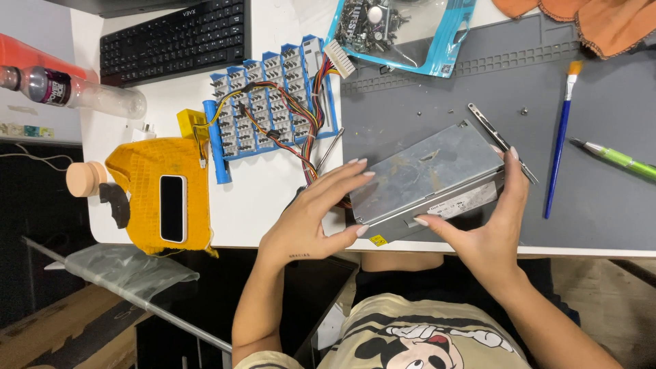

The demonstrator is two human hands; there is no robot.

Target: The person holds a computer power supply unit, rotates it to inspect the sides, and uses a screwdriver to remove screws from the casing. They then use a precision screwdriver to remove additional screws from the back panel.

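Observation:
A grey metal power supply box [430, 174] lies on a dark grey work mat [601, 212] near the table's front edge. My left hand [311, 219] grips its left end, fingertips on the top and side. My right hand [495, 219] clasps its right end, thumb along the labelled front face. A bundle of coloured wires [287, 130] runs from the box's left end across a blue plastic tray [270, 102] to a white connector [339, 58].
A thin metal strip [502, 142] lies by the box's far right corner. Blue-handled brush [562, 147], green pen [618, 158] and loose screws [523, 111] sit on the mat. Black keyboard [174, 41], bag of parts [403, 27], yellow cloth with phone [171, 205], bottle [68, 92].

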